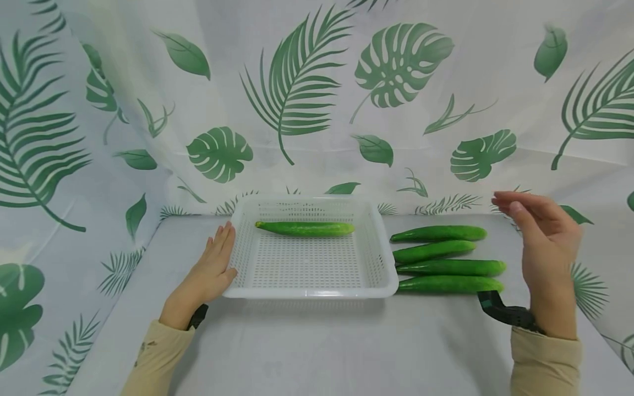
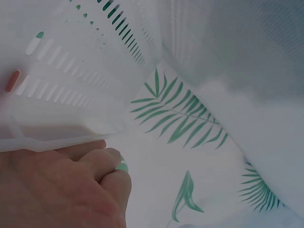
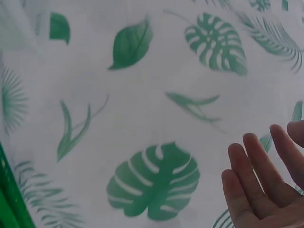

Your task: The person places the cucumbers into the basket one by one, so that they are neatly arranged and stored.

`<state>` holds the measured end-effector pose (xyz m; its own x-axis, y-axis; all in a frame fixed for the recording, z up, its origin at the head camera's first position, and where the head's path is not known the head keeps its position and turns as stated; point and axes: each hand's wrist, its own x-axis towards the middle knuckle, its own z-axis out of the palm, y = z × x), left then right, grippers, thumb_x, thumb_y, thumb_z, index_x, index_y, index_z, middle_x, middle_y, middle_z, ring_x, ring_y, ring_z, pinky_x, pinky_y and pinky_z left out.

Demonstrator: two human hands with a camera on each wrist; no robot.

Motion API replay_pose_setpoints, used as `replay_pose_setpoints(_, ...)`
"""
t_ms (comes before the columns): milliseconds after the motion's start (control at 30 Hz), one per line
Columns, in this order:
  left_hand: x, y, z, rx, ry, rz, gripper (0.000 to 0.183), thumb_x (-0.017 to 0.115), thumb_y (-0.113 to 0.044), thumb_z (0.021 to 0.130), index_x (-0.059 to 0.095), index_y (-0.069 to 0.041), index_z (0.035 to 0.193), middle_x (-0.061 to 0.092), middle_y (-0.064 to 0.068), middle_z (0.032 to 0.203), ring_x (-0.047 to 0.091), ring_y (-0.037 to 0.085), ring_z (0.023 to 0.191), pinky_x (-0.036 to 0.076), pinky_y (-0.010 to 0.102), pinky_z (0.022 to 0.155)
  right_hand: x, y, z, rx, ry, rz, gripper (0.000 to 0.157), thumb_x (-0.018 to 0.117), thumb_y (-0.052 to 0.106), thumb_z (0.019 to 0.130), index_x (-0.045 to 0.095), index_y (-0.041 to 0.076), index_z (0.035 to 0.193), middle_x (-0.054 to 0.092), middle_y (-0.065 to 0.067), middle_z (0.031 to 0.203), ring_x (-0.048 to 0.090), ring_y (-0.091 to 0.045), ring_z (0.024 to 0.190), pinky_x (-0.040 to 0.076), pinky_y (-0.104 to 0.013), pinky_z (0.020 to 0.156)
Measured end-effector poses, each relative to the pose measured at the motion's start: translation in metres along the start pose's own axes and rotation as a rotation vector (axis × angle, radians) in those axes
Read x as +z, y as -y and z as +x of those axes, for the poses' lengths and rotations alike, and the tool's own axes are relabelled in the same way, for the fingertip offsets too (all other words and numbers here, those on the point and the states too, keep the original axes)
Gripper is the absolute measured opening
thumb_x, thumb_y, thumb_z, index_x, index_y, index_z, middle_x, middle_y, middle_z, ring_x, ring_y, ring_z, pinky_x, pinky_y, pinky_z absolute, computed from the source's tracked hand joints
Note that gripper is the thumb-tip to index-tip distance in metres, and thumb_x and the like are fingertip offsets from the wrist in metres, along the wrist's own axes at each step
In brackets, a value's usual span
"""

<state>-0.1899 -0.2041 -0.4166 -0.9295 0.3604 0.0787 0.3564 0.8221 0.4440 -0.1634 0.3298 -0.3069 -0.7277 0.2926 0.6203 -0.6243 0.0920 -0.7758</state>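
A white perforated plastic basket (image 1: pixel 307 293) stands on the table, with one cucumber (image 1: pixel 304 229) lying crosswise near its back wall. My left hand (image 1: pixel 212 269) rests against the basket's left side, fingers extended along the rim. The left wrist view shows the same hand (image 2: pixel 71 185) right at the rim, under the slotted wall. To the right of the cucumbers my right hand (image 1: pixel 552 236) is raised with nothing in it, fingers loosely bent. In the right wrist view its fingers (image 3: pixel 259 183) are spread against the patterned backdrop.
Several cucumbers lie side by side right of the basket, among them a front one (image 1: pixel 451 284) and a back one (image 1: pixel 438 233), their left ends close to the basket. A leaf-print sheet (image 1: pixel 317 165) hangs behind the light grey table (image 1: pixel 307 352).
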Motion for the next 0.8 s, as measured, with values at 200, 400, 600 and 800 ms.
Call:
replay_pose_setpoints(200,0.000,0.001,-0.001,0.003,-0.003,-0.006,0.083,0.049,-0.007,0.092,-0.003,0.005,0.156,-0.007,0.019,0.164,-0.011,0.032,0.150,-0.001,0.055,0.120,-0.051,-0.038,-0.009,0.086,-0.194,0.040,0.030,0.062,0.000,0.094,0.060,-0.025,0.111,0.071,-0.018,0.104,0.067,-0.024,0.096,0.051,-0.021,0.090)
replay_pose_setpoints(400,-0.002,-0.001,-0.002,0.004,0.002,-0.020,0.083,0.048,-0.006,0.092,-0.003,0.006,0.155,-0.008,0.020,0.164,-0.011,0.033,0.150,-0.002,0.054,0.120,-0.088,-0.080,-0.022,0.294,-0.281,0.177,0.031,0.064,0.003,0.093,0.062,-0.020,0.114,0.071,-0.017,0.102,0.069,-0.025,0.093,0.055,-0.022,0.085)
replay_pose_setpoints(600,-0.002,-0.002,-0.002,0.003,0.007,-0.023,0.082,0.047,-0.007,0.092,-0.004,0.006,0.156,-0.009,0.019,0.164,-0.013,0.032,0.150,-0.002,0.055,0.119,-0.120,-0.115,-0.043,0.427,-0.053,0.221,0.024,0.056,0.003,0.099,0.065,-0.012,0.114,0.073,-0.009,0.104,0.070,-0.016,0.097,0.054,-0.021,0.086)
replay_pose_setpoints(800,-0.001,0.000,-0.001,0.007,-0.001,-0.026,0.083,0.047,-0.007,0.091,-0.002,0.006,0.156,-0.008,0.019,0.164,-0.012,0.032,0.150,-0.003,0.054,0.120,-0.138,-0.132,-0.053,0.574,0.115,0.100,0.022,0.054,0.008,0.101,0.074,0.001,0.107,0.075,0.000,0.097,0.070,-0.007,0.092,0.054,-0.017,0.081)
